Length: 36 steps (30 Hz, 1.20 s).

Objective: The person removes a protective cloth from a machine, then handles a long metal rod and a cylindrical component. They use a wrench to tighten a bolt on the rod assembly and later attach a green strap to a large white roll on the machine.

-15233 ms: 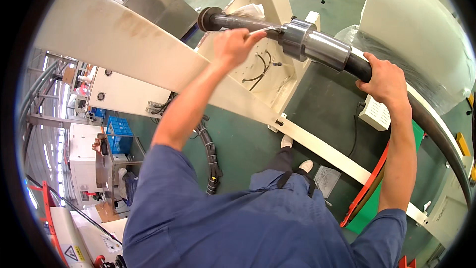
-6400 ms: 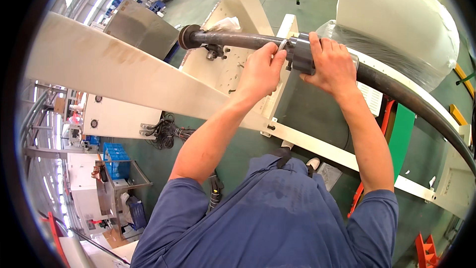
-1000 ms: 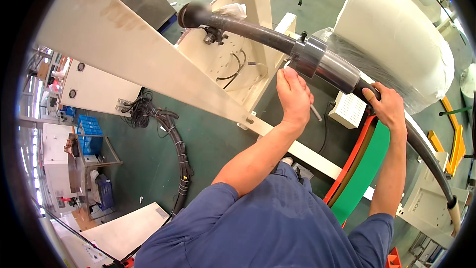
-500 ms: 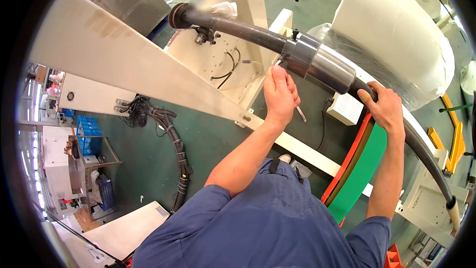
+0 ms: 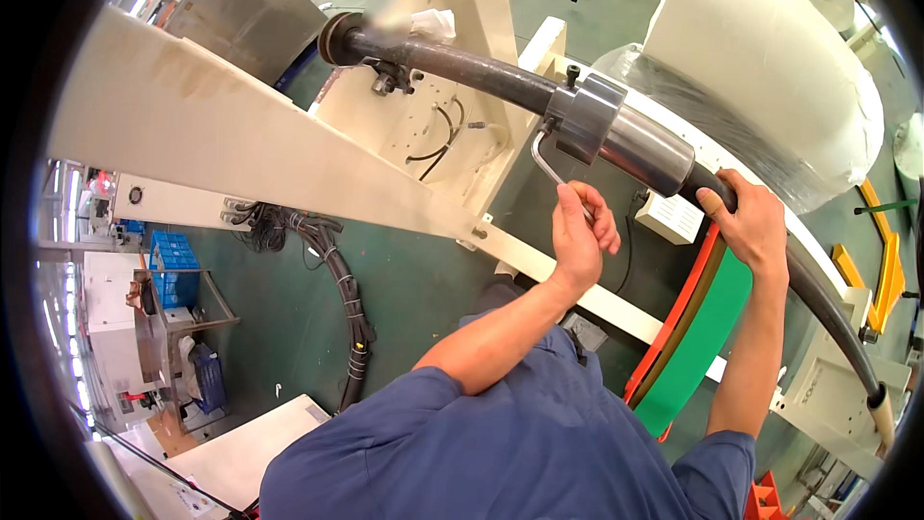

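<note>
A long dark steel shaft point(image 5: 481, 72) runs across in front of me, with a thick shiny steel collar point(image 5: 589, 116) around it. A bolt point(image 5: 573, 74) stands up from the collar's top. The bent end of a hex key point(image 5: 546, 156) meets a screw on the collar's near left side. My left hand point(image 5: 580, 236) is closed on the key's long arm, below the collar. To the right of the collar, my right hand point(image 5: 751, 220) is wrapped over the shaft, thumb on the near side. How far its fingers reach underneath is hidden.
Beneath the shaft is a cream machine frame point(image 5: 318, 159) with a long beam. A green curved guard point(image 5: 698, 347) with a red edge lies below my right arm. Beyond the shaft sits a large plastic-wrapped roll point(image 5: 770, 67). A cable bundle point(image 5: 346, 299) hangs at left.
My left hand has moved down and right, away from the collar, and now grips lower on the hex key, whose bent end now shows. My right hand stays on the shaft.
</note>
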{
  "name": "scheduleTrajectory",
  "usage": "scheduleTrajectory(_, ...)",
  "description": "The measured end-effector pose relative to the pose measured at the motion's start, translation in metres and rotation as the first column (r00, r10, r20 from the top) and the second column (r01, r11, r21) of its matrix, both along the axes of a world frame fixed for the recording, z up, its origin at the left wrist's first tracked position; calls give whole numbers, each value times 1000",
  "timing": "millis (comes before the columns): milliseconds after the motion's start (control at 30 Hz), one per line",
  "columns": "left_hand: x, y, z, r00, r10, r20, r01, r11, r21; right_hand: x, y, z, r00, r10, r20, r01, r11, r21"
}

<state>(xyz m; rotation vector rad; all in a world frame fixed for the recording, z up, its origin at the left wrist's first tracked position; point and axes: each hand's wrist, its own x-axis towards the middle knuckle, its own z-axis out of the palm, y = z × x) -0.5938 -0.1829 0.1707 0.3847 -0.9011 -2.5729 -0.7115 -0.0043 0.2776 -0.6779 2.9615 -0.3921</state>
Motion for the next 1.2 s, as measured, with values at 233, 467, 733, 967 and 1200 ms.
scheduleTrajectory(233,16,-83,-56,995,-78,65,99,606,-790,-2,-5,5,996,-3,89,3,1000,-1)
scheduleTrajectory(467,14,-153,-22,918,-258,303,354,182,-917,-7,0,-1,995,-11,102,15,999,-38)
scheduleTrajectory(733,39,-142,-92,909,-376,181,413,874,-256,7,1,-7,971,-26,-238,-44,957,-285)
scheduleTrajectory(967,16,-100,-45,995,-98,35,38,659,751,36,-200,24,528,673,-518,-808,586,-63)
scheduleTrajectory(1200,0,-91,-69,943,324,-80,-118,547,828,43,-243,-24,544,832,-111,-763,545,347)
